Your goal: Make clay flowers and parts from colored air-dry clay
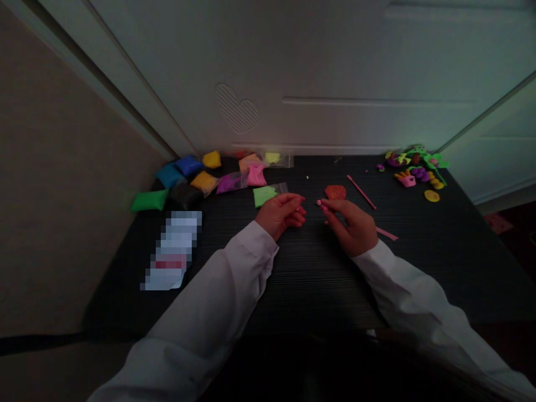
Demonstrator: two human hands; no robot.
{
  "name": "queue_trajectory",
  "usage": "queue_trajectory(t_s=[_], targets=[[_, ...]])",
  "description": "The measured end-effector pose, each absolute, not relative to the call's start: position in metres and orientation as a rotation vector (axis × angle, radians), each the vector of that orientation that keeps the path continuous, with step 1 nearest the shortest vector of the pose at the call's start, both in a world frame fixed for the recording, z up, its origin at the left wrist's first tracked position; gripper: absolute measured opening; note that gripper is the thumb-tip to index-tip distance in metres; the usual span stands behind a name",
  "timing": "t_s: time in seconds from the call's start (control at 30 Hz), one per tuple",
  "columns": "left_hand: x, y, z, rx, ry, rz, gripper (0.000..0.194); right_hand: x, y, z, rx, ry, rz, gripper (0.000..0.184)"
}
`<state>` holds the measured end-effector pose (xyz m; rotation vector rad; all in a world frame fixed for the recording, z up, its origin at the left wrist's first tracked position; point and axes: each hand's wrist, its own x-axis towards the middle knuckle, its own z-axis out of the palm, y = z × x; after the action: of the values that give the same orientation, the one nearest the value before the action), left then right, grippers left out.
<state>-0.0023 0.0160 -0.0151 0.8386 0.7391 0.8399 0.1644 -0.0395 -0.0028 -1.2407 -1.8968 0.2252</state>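
Observation:
Over the middle of the dark table, my right hand (354, 226) pinches a small pink clay piece (319, 203) between thumb and fingertips. A short gap to the left, my left hand (281, 216) is closed, thumb against curled fingers; whether anything small sits in them I cannot make out. Just beyond my right hand lies a flat orange-red clay lump (335, 192). A thin pink modelling tool (362, 192) rests behind that hand, and another pink tool (387, 233) sticks out from beneath it. Behind my left hand is a light green clay packet (263, 195).
Several coloured clay packets (169, 176) spread along the back left. A pixelated phone-like object (173, 251) lies at the left. Finished-looking clay figures (419, 167) and a yellow clay disc (432, 196) occupy the back right. A white panelled door (335, 67) rises behind the table (310, 285).

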Motion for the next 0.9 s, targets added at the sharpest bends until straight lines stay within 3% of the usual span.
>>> queue_trajectory(t_s=[0.47,0.9], targets=[[-0.0021,0.016,-0.0166,0.839,0.744,0.844,0.016,0.1657,-0.0389,-0.0054,-1.353,-1.817,0.141,0.008],[-0.0021,0.0159,-0.0157,0.852,0.751,0.841,0.016,0.1658,-0.04,0.0005,-1.321,-1.911,0.212,0.013]])
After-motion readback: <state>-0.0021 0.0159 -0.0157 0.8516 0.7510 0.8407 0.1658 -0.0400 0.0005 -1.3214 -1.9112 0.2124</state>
